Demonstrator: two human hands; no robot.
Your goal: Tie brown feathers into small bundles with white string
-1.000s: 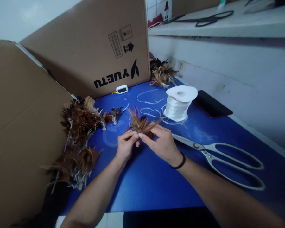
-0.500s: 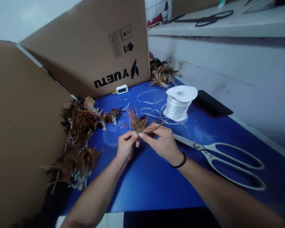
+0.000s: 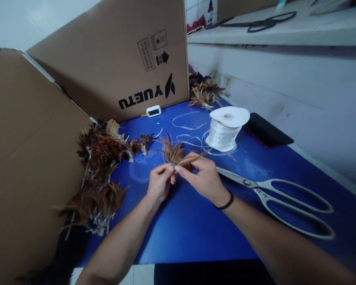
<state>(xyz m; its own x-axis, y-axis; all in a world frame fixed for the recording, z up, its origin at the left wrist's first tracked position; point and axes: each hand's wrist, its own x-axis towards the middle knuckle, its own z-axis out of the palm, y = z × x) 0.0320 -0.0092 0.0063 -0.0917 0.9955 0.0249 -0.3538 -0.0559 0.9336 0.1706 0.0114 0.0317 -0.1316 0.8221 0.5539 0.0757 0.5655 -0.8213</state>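
Observation:
Between my two hands is a small bunch of brown feathers point(image 3: 172, 151), its tips fanned upward and its base pinched at the bottom. My left hand point(image 3: 160, 182) grips that base between thumb and fingers. Thumb to thumb with it, my right hand point(image 3: 206, 178) pinches at the same base, and long thin feathers point(image 3: 195, 157) stick out to the right across its fingers. A black band circles the right wrist. White-handled metal scissors point(image 3: 247, 182) lie just right of the right hand. Beyond the hands stands a spool of white thread point(image 3: 224, 132), with loose strands about it.
Bundled feathers point(image 3: 101, 154) are heaped along the left of the blue table point(image 3: 195, 233), more point(image 3: 206, 93) at the back. Cardboard boxes point(image 3: 115, 51) wall the left and rear. A small white timer point(image 3: 153, 111) and a dark phone point(image 3: 267, 130) lie there; a shelf point(image 3: 314, 29) runs right.
The view has shifted slightly. The feather tips in my hands are turned and spread a little differently; both hands keep their pinch at the base.

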